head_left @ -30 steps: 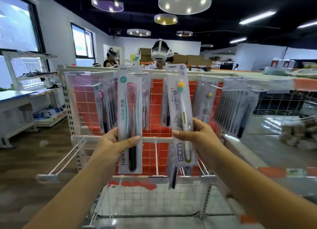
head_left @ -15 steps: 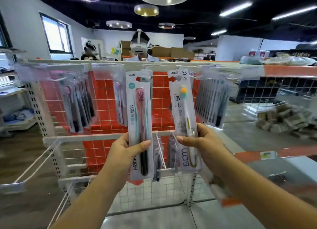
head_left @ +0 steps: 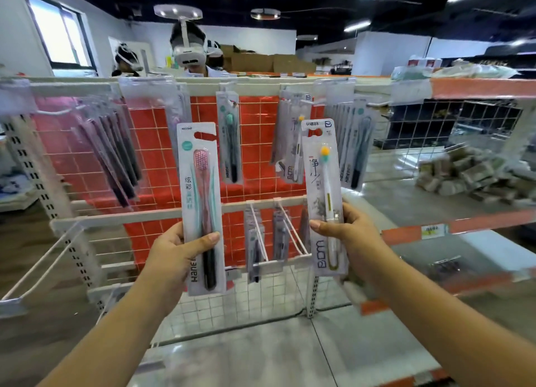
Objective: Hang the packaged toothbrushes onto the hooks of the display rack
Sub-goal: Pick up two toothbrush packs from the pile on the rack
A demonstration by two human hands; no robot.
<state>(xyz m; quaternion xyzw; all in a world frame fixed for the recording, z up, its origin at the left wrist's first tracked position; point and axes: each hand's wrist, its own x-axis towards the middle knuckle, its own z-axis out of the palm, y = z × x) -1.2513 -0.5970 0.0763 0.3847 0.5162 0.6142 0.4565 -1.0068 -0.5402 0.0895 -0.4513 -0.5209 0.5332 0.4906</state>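
Head view. Left hand (head_left: 174, 250) up in front of the rack (head_left: 162, 212), thumb across the front of a pink-brush pack (head_left: 201, 207), fingers curled behind; pinching it at its lower half. Pack upright, hang hole at top, off any hook, held before the red grid panel (head_left: 255, 143).

Right hand (head_left: 352, 236) level with the left, pinching a white-brush pack (head_left: 323, 195) the same way, thumb on the front, fingers wrapped at the right edge. Pack upright, tilted slightly left at the top, also off the hooks, just right of the lower hooks (head_left: 278, 236).

Upper row: hung packs (head_left: 229, 137) on hooks, one teal brush at centre, white-brush ones just right of it, dark-handled groups far left and right, blurred. Lower row: two white wire hooks jutting forward between the hands, a few dark packs under them; one long bare hook (head_left: 37, 267) at far left.

Behind the rack: people wearing headsets (head_left: 188, 50), cardboard boxes (head_left: 269, 62), window (head_left: 58, 35) at left. Stacked brown bundles (head_left: 470, 172) on the floor at right.
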